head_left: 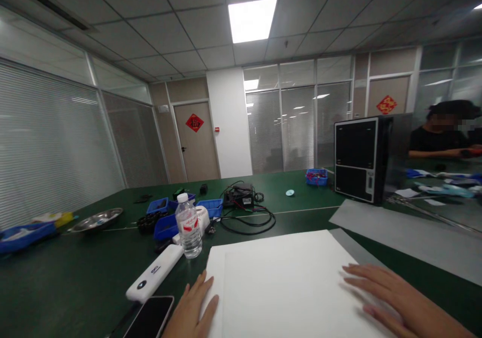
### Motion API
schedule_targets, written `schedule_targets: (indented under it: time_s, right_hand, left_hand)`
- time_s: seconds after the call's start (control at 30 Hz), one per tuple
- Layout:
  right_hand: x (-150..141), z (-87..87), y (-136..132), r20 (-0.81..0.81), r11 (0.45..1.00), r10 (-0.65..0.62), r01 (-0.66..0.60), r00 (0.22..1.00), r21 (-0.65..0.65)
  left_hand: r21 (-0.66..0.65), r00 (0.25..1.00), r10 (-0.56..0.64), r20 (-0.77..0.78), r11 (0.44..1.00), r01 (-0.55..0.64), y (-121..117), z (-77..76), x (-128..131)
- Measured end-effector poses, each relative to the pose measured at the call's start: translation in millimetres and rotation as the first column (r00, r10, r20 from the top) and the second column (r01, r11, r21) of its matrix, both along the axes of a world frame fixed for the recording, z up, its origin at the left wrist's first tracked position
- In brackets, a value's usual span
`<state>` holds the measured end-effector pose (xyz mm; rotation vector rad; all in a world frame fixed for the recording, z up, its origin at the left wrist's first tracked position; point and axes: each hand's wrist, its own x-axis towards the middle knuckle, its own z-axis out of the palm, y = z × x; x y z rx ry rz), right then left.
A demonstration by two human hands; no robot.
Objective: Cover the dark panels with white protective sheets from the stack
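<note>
A large white sheet or board [278,283] lies on the green table directly in front of me, its near edge cut off by the frame. My left hand [196,305] rests at its left edge, fingers stretched out and apart. Over the right edge, my right hand [387,295] is spread with the fingers pointing left, slightly blurred. Neither hand grips anything. Close to my left hand lie a dark-screened phone [150,318] and a long white device [155,273] with a round black button. Behind them stands a clear water bottle [189,230] with a white cap.
Blue bins [165,227], a black power unit [239,196] with looped cables [259,227] and a metal dish [98,220] stand beyond. A black computer case [356,159] and a grey sheet [410,240] are on the right. A person [444,137] sits at far right.
</note>
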<state>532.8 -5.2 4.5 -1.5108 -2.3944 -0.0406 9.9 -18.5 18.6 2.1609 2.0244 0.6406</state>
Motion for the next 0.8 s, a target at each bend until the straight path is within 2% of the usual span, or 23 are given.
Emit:
schedule_targets:
  time_s: [0.03, 0.1, 0.2, 0.3, 0.4, 0.5, 0.6, 0.7, 0.8]
  right_hand:
    - [10.2, -2.8, 7.3, -0.016, 0.994, -0.105, 0.106, 0.994, 0.04]
    - [29.4, -7.2, 19.5, -0.032, 0.959, -0.28, 0.281, 0.96, 0.035]
    - [45.2, -8.7, 26.3, -0.011, 0.922, -0.383, 0.381, 0.924, -0.072]
    - [38.1, -4.3, 22.4, 0.01, 0.924, -0.372, 0.371, 0.928, -0.09]
    - [16.6, 2.2, 14.7, 0.011, 0.938, -0.336, 0.336, 0.942, -0.082]
    - [-2.1, 7.0, 7.4, -0.061, 0.962, -0.266, 0.261, 0.962, -0.087]
    - [-0.4, 7.9, 8.0, -0.157, 0.967, -0.248, 0.234, 0.956, -0.1]
    - [34.8, -0.5, 24.5, -0.181, 0.944, -0.329, 0.325, 0.927, -0.047]
    - [97.8, -22.7, 52.9, -0.184, 0.9, -0.397, 0.421, 0.899, 0.115]
  left_hand:
    - [-0.002, 1.0, -0.011, 0.002, 1.0, 0.011, 1.1, -1.8, -0.3]
    - [-0.004, 1.0, -0.021, 0.012, 1.0, 0.021, 3.1, -4.6, -0.6]
    - [-0.01, 0.999, -0.029, 0.023, 1.0, 0.03, 5.6, -7.0, -1.1]
    - [-0.02, 0.998, -0.051, 0.023, 0.998, 0.052, 6.3, -7.4, -1.4]
    - [-0.038, 0.998, -0.063, 0.03, 0.997, 0.064, 4.5, -5.1, -0.4]
    - [-0.055, 0.997, -0.014, 0.07, 0.998, 0.018, 2.1, -0.7, 1.5]
    - [-0.054, 0.991, 0.036, 0.132, 0.998, -0.029, 1.2, 4.8, 3.5]
    - [-0.048, 0.98, 0.056, 0.193, 0.998, -0.047, 1.2, 9.5, 5.3]
    - [-0.065, 0.978, 0.06, 0.201, 0.997, -0.048, 0.4, 11.8, 6.3]
